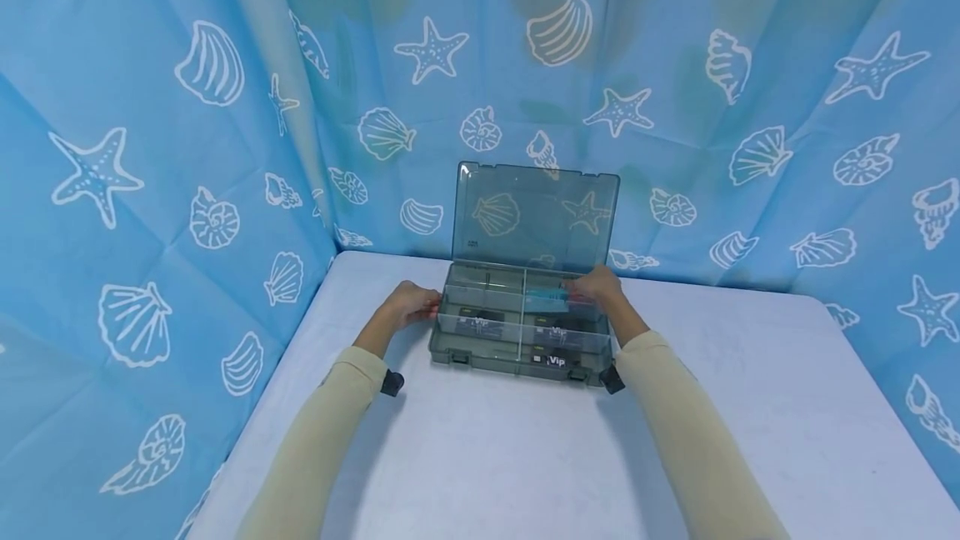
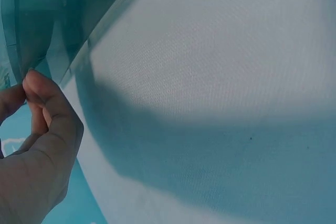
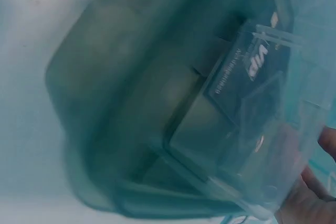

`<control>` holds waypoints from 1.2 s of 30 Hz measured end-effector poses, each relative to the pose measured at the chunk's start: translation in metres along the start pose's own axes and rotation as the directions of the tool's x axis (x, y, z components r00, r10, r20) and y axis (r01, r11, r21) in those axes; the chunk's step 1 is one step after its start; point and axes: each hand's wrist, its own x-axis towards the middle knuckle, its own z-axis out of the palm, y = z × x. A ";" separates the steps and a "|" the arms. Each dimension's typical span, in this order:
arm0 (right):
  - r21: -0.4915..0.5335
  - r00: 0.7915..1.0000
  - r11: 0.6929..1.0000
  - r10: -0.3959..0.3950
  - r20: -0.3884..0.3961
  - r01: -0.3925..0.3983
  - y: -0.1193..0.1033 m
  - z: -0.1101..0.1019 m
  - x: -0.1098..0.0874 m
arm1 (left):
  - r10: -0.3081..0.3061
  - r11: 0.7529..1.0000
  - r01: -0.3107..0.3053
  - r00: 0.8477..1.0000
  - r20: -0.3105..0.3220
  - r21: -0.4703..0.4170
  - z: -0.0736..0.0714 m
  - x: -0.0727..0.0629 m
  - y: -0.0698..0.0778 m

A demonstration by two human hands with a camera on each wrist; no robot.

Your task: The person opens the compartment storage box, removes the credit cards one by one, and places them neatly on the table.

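A smoky translucent organizer box (image 1: 487,360) lies on the table with its lid (image 1: 534,223) standing up at the back. A clear divided tray (image 1: 522,307) shows over the box, and its exact height above the base cannot be told. At the tray's left end, my left hand (image 1: 411,303) pinches the edge; in the left wrist view, thumb and fingertips meet at translucent plastic (image 2: 79,9). My right hand (image 1: 600,283) grips the right end, its fingers partly seen through the plastic. Black "Vip" cards (image 1: 557,359) lie in the compartments, near a turquoise piece (image 1: 546,300).
A white cloth (image 1: 510,457) covers the table around the box. Blue curtains (image 1: 495,48) with shells and starfish hang behind and on the left, close to the raised lid. A black wrist device (image 1: 392,382) sits at the left sleeve.
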 end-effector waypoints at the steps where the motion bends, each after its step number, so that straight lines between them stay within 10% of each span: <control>1: -0.020 1.000 1.000 -0.006 -0.021 0.006 0.001 0.001 0.000 | 0.000 1.000 0.000 1.000 -0.002 -0.002 0.000 0.000 0.000; 13: 0.194 0.997 0.979 -0.054 -0.058 0.064 0.003 0.001 -0.003 | 0.021 1.000 -0.021 1.000 -0.023 -0.006 0.004 0.003 -0.005; 22: 0.374 0.996 0.925 -0.046 -0.074 0.070 0.009 -0.043 -0.009 | 0.148 0.985 -0.149 0.989 0.013 0.090 0.002 -0.006 -0.006; 36: 0.408 0.970 0.913 0.111 -0.217 -0.013 0.087 -0.097 -0.010 | 0.159 0.959 -0.144 0.986 -0.043 0.244 0.002 -0.004 -0.008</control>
